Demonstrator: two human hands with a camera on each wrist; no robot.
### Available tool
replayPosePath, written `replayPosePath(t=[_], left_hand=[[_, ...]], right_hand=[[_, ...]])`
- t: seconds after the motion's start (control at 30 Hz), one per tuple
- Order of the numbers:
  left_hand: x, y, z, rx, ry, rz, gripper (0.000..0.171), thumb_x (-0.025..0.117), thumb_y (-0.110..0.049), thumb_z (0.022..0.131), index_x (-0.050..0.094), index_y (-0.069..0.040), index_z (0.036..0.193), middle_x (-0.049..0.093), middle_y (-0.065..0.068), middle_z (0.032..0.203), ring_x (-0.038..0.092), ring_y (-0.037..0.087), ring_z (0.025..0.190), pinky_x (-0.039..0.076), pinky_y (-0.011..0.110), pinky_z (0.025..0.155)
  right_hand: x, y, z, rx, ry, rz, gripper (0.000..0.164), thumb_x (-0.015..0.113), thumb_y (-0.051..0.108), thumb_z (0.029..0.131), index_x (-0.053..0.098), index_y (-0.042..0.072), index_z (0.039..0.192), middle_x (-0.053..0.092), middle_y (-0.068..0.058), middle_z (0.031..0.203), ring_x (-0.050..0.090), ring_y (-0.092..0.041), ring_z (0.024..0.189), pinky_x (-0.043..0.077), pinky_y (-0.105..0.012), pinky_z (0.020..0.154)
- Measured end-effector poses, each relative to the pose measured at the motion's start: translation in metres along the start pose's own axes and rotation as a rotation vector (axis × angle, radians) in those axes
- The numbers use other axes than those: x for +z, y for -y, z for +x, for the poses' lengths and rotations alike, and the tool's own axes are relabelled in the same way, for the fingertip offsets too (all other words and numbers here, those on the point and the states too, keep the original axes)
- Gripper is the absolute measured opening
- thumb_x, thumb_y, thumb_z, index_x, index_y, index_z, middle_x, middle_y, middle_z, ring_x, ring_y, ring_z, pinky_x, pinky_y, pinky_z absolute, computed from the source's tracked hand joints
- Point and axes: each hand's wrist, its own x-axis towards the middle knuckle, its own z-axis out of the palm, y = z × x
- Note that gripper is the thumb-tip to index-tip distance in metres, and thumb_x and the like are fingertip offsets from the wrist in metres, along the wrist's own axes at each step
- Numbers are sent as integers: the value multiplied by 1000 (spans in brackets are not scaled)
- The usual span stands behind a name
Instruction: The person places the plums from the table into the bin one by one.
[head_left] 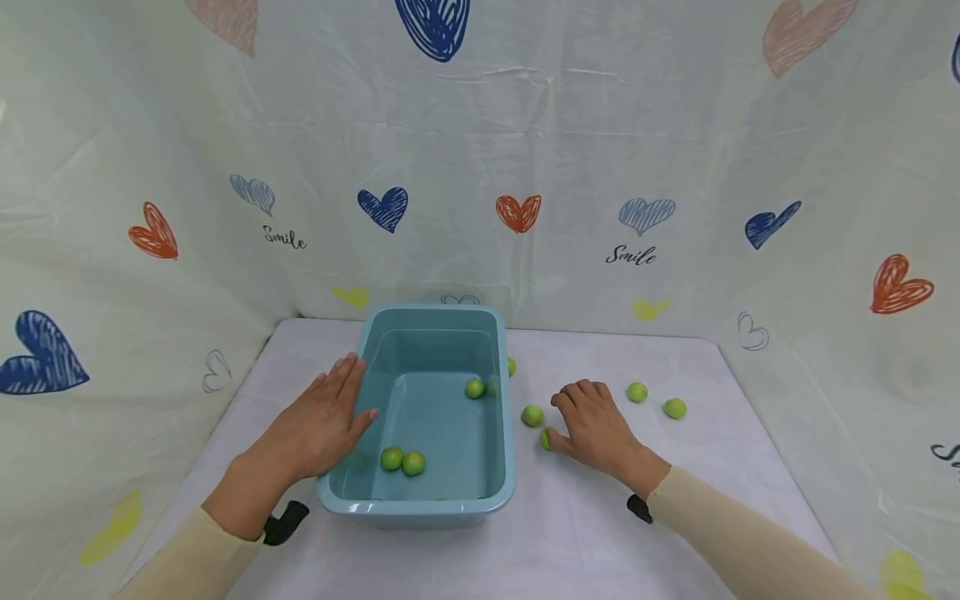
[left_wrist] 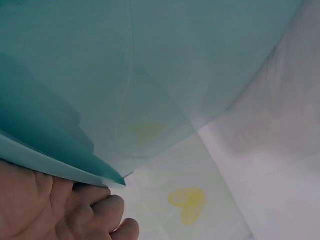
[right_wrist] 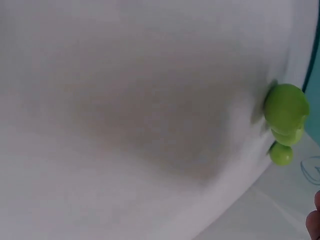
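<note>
Blue basin (head_left: 420, 507): stands between the left grip (head_left: 315, 425) and the right grip (head_left: 596, 425); left rim at the left grip, right rim apart from the right grip.
Counter (head_left: 581, 533): surface extends nearside of the right grip and past it to the right-hand edge; far edge lies beyond both grips.
Left grip state: fingers nearly straight along the basin's left rim, thumb over it.
Right grip state: fingers loosely bent, thumb spread away; nothing seen clasped.
Ball at thumb (head_left: 544, 440): partly hidden by the right grip's thumb; contact cannot be told.
Ball near fingertips (head_left: 532, 416): just left of the right grip.
Outlying balls: two (head_left: 637, 392) (head_left: 675, 408) beyond and right of the right grip; one (head_left: 512, 367) beyond and left, partly behind the basin rim.
Balls in basin: one (head_left: 475, 388) and an adjacent pair (head_left: 392, 458) (head_left: 413, 463), all right of the left grip.
Count: one basin; eight green balls distinctly seen, five outside, three inside.
</note>
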Motion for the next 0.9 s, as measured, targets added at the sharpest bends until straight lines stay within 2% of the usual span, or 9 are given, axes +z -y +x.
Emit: replayPosePath(t=[0.3,0.9], left_hand=[[0,0,0,0,-4,-7,77,56,-34,108,26,14,160,24,33,169,25,51,157,29,66,125],[0,-2,0,-11,0,-11,78,57,-34,108,25,13,161,23,33,169,25,50,157,29,66,125]], right_hand=[[16,4,-22,-11,62,-12,44,82,42,85,67,9,108,65,-6,105,59,-28,102,50,-48,91],[30,6,-27,1,74,-3,37,80,42,89,65,11,104,63,-3,100,55,-24,98,48,-43,88]])
